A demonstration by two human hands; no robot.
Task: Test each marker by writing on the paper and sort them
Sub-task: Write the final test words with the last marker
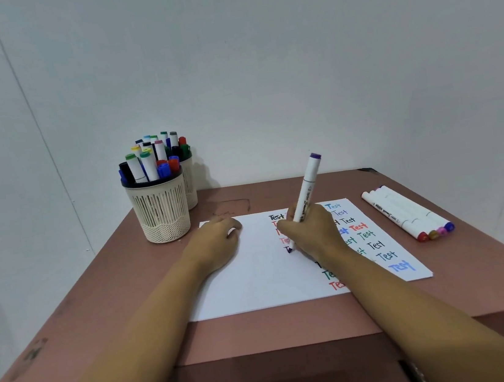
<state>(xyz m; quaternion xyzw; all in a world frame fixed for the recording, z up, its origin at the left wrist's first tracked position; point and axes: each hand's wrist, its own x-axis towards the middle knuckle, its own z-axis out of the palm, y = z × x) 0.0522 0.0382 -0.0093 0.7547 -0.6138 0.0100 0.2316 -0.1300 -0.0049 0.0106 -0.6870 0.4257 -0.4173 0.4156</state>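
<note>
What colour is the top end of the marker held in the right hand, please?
Purple, on the marker in the right hand; head view shows it best.

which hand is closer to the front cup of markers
Left. The left hand rests on the paper, just right of the front cup; the right hand is farther right, mid-sheet, gripping the purple marker.
</note>
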